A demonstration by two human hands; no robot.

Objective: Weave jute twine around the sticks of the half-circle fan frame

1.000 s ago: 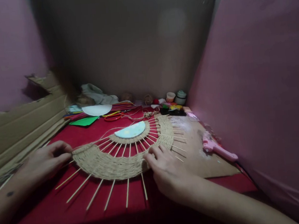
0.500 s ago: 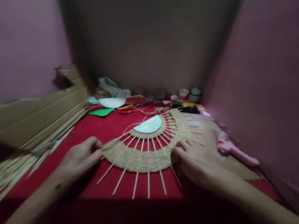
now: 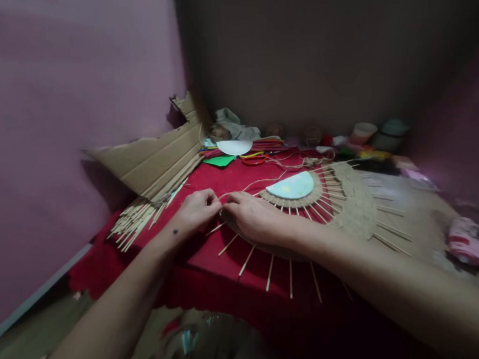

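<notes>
A half-round fan of thin wooden sticks and woven twine (image 3: 355, 198) lies on the red cloth, with a pale blue half-disc (image 3: 292, 186) at its centre. At its left end, my left hand (image 3: 200, 209) is closed in a pinch; its fingertips seem to hold the twine, though the strand between them is too small to see clearly. My right hand (image 3: 253, 216) is closed over the left end of the woven band, its fingertips almost touching my left ones and hiding that edge. Loose twine (image 3: 260, 184) trails from near the fingers toward the back.
Loose sticks (image 3: 140, 215) lie at left beside a cardboard piece (image 3: 159, 158). Orange-handled scissors (image 3: 254, 159), green paper (image 3: 220, 161) and a white half-disc (image 3: 234, 147) lie behind. A pink glue gun (image 3: 477, 246) rests at right, on a cardboard sheet (image 3: 425, 214). The table's front edge is near.
My right hand has moved left from the middle of the woven band to its left end, beside my left hand. The view has swung left, showing more of the loose sticks and the floor.
</notes>
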